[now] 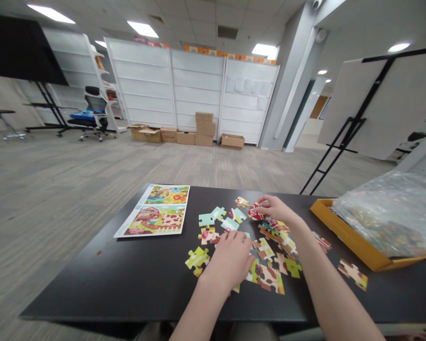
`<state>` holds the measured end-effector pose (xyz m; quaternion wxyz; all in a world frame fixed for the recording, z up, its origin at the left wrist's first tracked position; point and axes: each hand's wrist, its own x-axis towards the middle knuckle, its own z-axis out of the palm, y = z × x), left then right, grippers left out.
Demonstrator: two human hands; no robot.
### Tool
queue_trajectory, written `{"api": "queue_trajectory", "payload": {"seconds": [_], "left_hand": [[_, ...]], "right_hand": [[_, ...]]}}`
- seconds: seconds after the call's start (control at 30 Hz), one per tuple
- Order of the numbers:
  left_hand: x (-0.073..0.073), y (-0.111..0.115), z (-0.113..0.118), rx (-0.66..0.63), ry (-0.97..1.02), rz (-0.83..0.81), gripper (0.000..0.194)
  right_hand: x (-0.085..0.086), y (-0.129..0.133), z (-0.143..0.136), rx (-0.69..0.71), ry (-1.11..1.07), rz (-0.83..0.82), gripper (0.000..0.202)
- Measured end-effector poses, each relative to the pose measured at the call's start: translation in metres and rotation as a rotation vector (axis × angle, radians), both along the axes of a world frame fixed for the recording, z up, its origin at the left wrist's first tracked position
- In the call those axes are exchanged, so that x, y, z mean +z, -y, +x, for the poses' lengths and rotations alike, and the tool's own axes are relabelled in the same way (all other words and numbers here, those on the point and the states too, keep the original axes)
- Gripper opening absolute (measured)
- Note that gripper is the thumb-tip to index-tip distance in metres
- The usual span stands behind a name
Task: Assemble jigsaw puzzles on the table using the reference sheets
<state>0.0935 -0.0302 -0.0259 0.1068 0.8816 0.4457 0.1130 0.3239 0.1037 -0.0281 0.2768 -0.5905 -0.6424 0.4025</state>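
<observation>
My right hand pinches a red puzzle piece with a white barn-door pattern, at the far side of the scattered pieces. Palm down over the middle of the pieces is my left hand, its thumb apart from the fingers; it covers part of the pieces beneath. Beyond its fingertips lie pale blue pieces. A pink pig-face piece and a green piece with a white fence are to its left. A brown-spotted cow piece lies to its right, near several overlapping pieces under my right forearm.
A printed picture sheet lies at the left on the black table. At the right stands a yellow box tray with a clear plastic bag of pieces. One spotted piece lies apart near the tray.
</observation>
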Motion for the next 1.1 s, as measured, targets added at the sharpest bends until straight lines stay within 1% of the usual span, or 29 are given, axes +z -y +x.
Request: {"api": "queue_trajectory", "payload": {"seconds": [0.07, 0.13, 0.23, 0.33, 0.43, 0.53, 0.63, 0.8, 0.9, 1.0, 1.1], "left_hand": [[0.0, 0.0, 0.0, 0.001, -0.002, 0.003, 0.023], [0.0, 0.001, 0.0, 0.002, 0.001, 0.011, 0.023], [0.0, 0.001, 0.0, 0.002, -0.001, 0.011, 0.023], [0.001, 0.001, -0.001, -0.003, -0.003, 0.001, 0.023], [-0.001, 0.0, -0.002, 0.0, 0.009, 0.009, 0.023], [-0.002, 0.0, -0.003, 0.006, 0.018, 0.016, 0.021], [-0.001, 0.0, -0.004, 0.007, 0.014, 0.003, 0.022], [0.002, 0.003, -0.003, 0.01, 0.002, -0.006, 0.023], [0.002, 0.002, -0.003, 0.009, -0.004, 0.009, 0.023], [-0.001, 0.002, -0.003, 0.008, 0.002, 0.023, 0.021], [-0.004, 0.001, -0.003, 0.004, 0.011, 0.024, 0.021]], "right_hand": [[-0.006, -0.004, -0.002, 0.014, 0.071, -0.003, 0.039], [-0.01, -0.006, -0.002, 0.057, 0.116, -0.005, 0.034], [-0.011, -0.009, 0.0, 0.116, 0.145, 0.036, 0.026], [-0.011, -0.009, 0.002, 0.105, 0.216, 0.088, 0.023], [-0.007, -0.005, 0.001, 0.105, 0.357, 0.127, 0.028], [-0.002, 0.002, -0.003, 0.139, 0.521, 0.167, 0.04], [0.0, 0.005, -0.007, 0.174, 0.606, 0.179, 0.045], [-0.006, 0.002, -0.012, 0.197, 0.642, 0.24, 0.04], [-0.01, 0.0, -0.012, 0.2, 0.66, 0.282, 0.041], [-0.012, -0.002, -0.011, 0.163, 0.663, 0.295, 0.047], [-0.009, -0.001, -0.006, 0.119, 0.596, 0.266, 0.05]]}}
